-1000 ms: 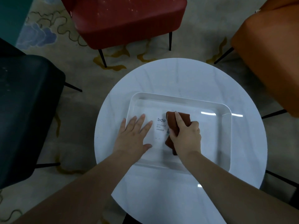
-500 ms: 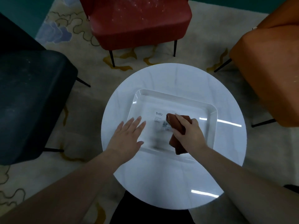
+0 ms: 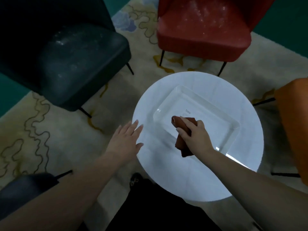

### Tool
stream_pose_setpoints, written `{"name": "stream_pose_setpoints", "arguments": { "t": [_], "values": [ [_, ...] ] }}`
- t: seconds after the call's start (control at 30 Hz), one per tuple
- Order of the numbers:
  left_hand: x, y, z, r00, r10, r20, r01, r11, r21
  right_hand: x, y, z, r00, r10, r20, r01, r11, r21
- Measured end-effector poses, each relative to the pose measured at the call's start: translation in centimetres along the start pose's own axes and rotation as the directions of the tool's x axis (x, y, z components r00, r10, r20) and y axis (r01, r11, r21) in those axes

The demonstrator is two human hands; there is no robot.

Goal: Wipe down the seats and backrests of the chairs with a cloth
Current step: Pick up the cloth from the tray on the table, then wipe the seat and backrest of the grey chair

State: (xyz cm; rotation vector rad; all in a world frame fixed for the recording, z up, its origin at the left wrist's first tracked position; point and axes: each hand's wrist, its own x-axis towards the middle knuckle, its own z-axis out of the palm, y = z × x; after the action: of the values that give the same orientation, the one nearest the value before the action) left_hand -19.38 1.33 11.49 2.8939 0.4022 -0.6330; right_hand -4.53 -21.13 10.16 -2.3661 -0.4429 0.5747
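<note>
Patterned carpet and four chairs ring the round white counter [image 3: 198, 177] as you lift the rust-brown cloth [image 3: 182, 144] out of the clear tray [image 3: 168, 104]. Half a second ago the cloth lay low in the tray; now it hangs from your right hand [image 3: 194, 136], that grip curled round its upper fold above the tray's near edge. Your left hand [image 3: 126, 139], fingers spread and holding nothing, has slid off the tray to the counter's 9 o'clock rim. Your view has swung toward the dusty dark chair [image 3: 70, 60] at 10 o'clock; the speckled red chair [image 3: 205, 27] sits at 12, the orange chair [image 3: 293, 124] at 3. The pickup looks done, and wiping has not yet begun.
</note>
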Motion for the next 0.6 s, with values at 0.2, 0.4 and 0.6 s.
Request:
{"name": "stream_pose_setpoints", "arguments": {
  "t": [0.2,0.4,0.6],
  "values": [
    [-8.1,-3.0,2.1,0.977,-0.213,-0.013,0.210,0.971,-0.117,-2.2,-4.4,2.5,0.989,-0.136,0.063,0.140,0.987,-0.076],
    [-17.4,-5.6,4.8,0.922,-0.387,-0.033,0.373,0.905,-0.205,-5.8,-9.5,6.7,0.943,-0.259,0.209,0.282,0.955,-0.091],
    [-27.8,-7.6,8.5,0.809,-0.588,0.007,0.563,0.770,-0.301,-10.7,-15.0,13.1,0.817,-0.416,0.400,0.492,0.864,-0.106]
  ]
}}
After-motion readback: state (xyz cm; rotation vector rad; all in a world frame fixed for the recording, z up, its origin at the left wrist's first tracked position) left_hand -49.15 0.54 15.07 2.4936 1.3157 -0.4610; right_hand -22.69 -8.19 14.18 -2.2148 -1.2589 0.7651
